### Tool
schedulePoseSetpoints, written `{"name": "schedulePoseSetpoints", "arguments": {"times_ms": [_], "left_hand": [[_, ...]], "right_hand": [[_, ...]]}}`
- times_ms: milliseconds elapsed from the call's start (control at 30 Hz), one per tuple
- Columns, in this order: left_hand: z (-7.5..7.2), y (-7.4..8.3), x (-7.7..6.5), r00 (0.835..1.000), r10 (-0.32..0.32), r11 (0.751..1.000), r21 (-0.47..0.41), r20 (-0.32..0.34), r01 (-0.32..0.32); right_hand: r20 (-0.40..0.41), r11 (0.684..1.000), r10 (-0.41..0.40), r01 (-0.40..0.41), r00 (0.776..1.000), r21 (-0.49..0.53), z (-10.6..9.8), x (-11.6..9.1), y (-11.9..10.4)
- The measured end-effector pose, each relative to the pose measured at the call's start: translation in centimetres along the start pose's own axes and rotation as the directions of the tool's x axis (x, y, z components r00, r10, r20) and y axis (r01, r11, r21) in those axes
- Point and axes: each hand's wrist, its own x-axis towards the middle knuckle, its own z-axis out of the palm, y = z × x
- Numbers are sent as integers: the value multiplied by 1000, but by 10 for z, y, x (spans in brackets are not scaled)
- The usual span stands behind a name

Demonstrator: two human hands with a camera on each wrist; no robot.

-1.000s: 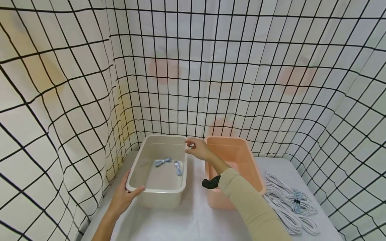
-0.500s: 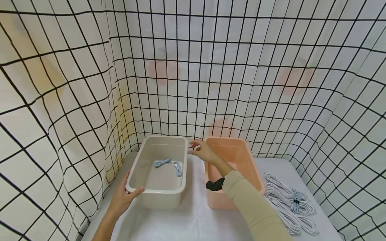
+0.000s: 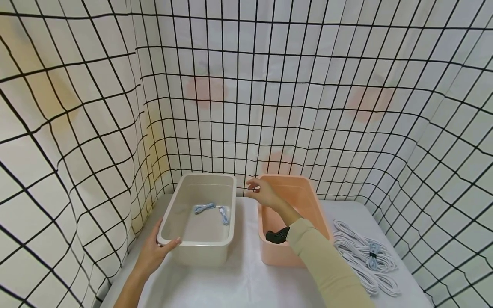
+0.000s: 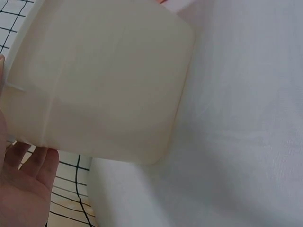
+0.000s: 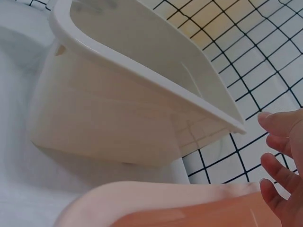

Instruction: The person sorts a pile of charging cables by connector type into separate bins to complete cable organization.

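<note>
My left hand (image 3: pixel 151 254) grips the near left corner of a cream plastic bin (image 3: pixel 198 254), thumb along the front rim and fingers on the outer side. In the left wrist view its fingers (image 4: pixel 40 165) lie against the bin's wall. Two bundled light-blue cables (image 3: pixel 204 208) lie apart on the bin's floor. My right hand (image 3: pixel 262 193) holds nothing; it hovers at the far left edge of a peach bin (image 3: pixel 283 256), near the gap between the bins. Its fingers are loosely bent, as the right wrist view shows, and apart from the cream bin's rim.
Right of the peach bin, several coiled white cables (image 3: pixel 348 239) lie on the white-covered table (image 3: pixel 246 282). On them rests a light-blue cable bundle with a black tie (image 3: pixel 372 256). Black netting (image 3: pixel 269 98) encloses the back and both sides.
My right hand has drawn right, off the cream bin's right rim toward the peach bin. My left hand keeps its grip on the cream bin. The head view has shifted slightly.
</note>
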Motion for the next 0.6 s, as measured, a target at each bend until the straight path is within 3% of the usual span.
{"name": "schedulePoseSetpoints", "arguments": {"times_ms": [200,433,600], "left_hand": [[0,1,-1,1000,-7,1000,3,4,7],[-1,-2,0,999,45,999,7,-3,-45],[0,-3,0,999,42,999,15,6,-43]], "right_hand": [[-10,1000,24,-24,1000,-5,-9,-7,1],[7,1000,27,-27,1000,2,-21,-12,9],[-6,1000,20,-20,1000,11,-32,-19,15]]}}
